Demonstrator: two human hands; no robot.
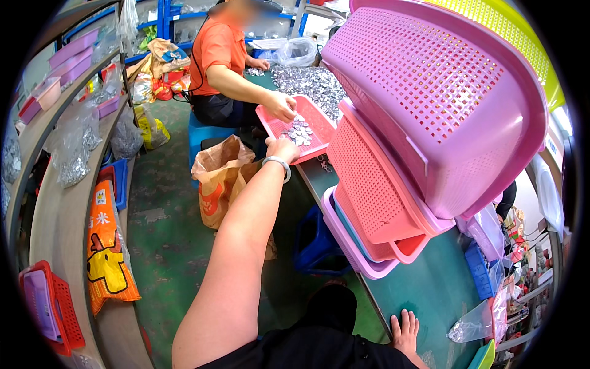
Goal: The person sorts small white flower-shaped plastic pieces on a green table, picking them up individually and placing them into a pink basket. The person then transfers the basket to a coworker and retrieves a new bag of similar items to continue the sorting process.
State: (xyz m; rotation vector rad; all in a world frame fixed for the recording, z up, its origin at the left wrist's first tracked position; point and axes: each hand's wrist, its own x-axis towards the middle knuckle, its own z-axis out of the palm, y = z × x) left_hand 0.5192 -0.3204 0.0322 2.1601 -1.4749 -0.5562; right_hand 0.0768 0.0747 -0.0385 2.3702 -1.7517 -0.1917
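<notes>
In the head view, clamping left fingers (274,145) on the near rim of the pink tray (315,118), supporting loose silvery pieces (300,133) just beyond them; resting right fingers (405,319), spread apart, on the counter (424,290). Probably handling light, stiff and slippery, gripping best along the rim.

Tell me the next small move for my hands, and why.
Probably steady the pink tray with the left hand at its near edge: the co-worker's hand is over the tray beside the silvery pieces, and the tray seems to jut past the table's edge. The right hand rests flat on the green table, away from it.
</notes>
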